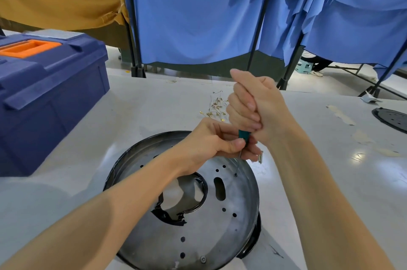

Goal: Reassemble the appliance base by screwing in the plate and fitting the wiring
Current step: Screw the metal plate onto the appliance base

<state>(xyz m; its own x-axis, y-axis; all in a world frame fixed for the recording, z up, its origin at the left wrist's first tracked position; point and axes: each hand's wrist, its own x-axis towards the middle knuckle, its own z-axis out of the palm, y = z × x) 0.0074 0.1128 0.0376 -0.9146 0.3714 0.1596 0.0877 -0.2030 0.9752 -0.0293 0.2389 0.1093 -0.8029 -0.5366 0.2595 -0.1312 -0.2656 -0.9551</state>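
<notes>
One screwdriver (pixel 244 135), right hand (pixel 253 104) clenching handle, left hand (pixel 217 142) pinching shaft, tip on plate (pixel 198 232)

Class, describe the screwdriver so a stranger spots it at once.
Find the round metal plate on the white table. Above its far edge, the right hand grips the screwdriver and the left hand pinches it lower. Only it has a teal handle.

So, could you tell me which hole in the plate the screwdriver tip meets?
The small hole by the plate's far right rim, just beyond the oblong slot.
</notes>
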